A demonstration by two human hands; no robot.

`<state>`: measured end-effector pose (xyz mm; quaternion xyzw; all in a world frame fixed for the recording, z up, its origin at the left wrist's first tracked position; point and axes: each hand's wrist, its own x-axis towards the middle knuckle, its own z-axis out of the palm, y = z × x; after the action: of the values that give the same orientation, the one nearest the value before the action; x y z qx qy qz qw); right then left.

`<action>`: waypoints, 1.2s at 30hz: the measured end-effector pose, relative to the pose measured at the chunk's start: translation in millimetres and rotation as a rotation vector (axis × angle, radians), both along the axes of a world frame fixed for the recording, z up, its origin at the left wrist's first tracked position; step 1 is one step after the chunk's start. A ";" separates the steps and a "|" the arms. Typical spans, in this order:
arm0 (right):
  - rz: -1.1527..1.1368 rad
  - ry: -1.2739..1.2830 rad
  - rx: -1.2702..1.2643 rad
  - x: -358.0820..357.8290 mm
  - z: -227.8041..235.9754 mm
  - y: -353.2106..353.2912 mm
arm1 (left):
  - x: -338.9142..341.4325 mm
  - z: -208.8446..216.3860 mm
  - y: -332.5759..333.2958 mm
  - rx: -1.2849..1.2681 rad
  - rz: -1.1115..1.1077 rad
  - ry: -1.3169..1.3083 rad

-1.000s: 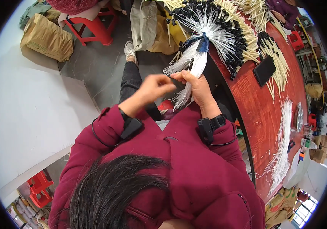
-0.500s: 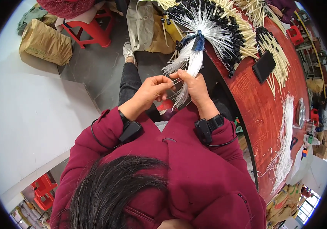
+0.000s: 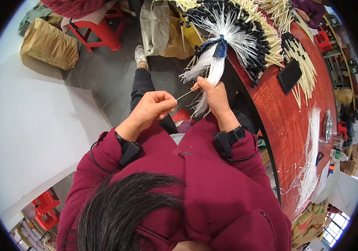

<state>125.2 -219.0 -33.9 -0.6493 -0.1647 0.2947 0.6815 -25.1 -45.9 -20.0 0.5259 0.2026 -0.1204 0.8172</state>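
"Where was the white bundle [image 3: 216, 70]?"

"At the left edge of the desk [image 3: 266, 117], its tuft [image 3: 234, 35] fanned out over the desk."

"And each grip?"

"The left hand's [image 3: 156, 108] was pinched on a thin strand [image 3: 186, 94], which ran straight to the right hand [image 3: 216, 100]; that one's was clamped around the bundle."

"What else lay there?"

"A black phone [image 3: 289, 76] and pale sticks [image 3: 308, 77], both on the desk."

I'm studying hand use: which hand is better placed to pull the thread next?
Probably the left hand: it pinches the thread away from the white bundle, while the right hand holds that bundle.
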 end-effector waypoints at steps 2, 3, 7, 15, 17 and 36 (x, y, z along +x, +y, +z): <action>0.000 -0.002 0.011 -0.2 -0.3 1.3 | 9.3 13.7 -6.5 -0.052 0.065 -0.035; -0.002 -0.003 0.022 -0.3 -0.4 1.9 | 17.5 21.1 -12.4 -0.105 0.128 -0.068; -0.021 0.077 0.078 -1.4 -9.0 5.2 | 57.8 26.5 -30.0 -0.206 0.248 -0.157; 0.022 0.059 0.023 1.8 -1.9 -3.3 | 76.1 -24.6 -6.9 0.902 0.232 -0.563; 0.028 0.055 0.015 3.2 -3.2 -1.8 | 67.9 -23.4 -2.6 1.096 0.175 -0.660; 0.078 0.112 0.048 5.3 -2.4 -3.5 | 70.0 -22.6 -16.1 0.590 0.068 -0.317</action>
<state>130.5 -222.5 -36.3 -0.6083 -0.1584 0.3528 0.6931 44.9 -62.0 -42.6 0.7450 0.1165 0.0543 0.6546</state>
